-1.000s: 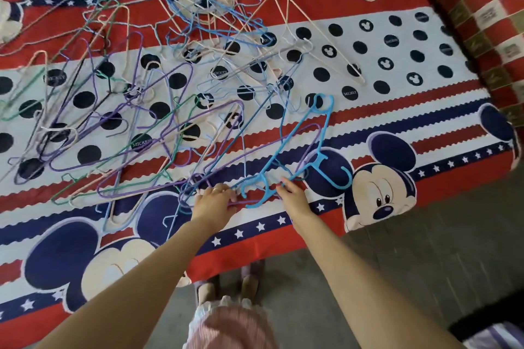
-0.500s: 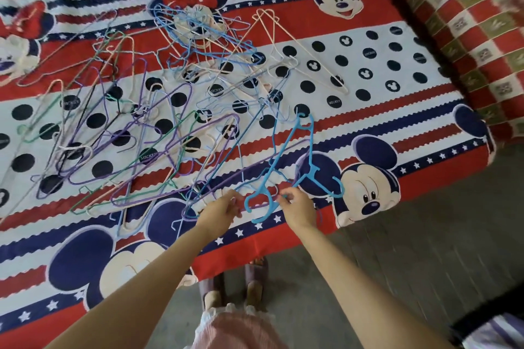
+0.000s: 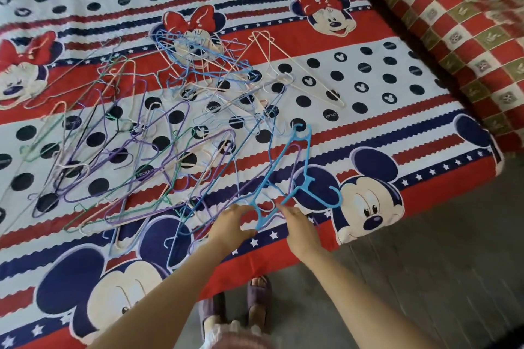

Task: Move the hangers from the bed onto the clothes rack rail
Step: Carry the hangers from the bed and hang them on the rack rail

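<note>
My left hand and right hand pinch the light-blue hanger at the near edge of the bed, beside the tangled hangers. Best lifted slowly, so its hook frees from purple wires crossing it.

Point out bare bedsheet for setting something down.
Free: the bedsheet right of the cream hanger, up to the checkered blanket; also the polka-dot strip along the far edge. Crowded: the hanger pile at centre-left, near both hands.
</note>
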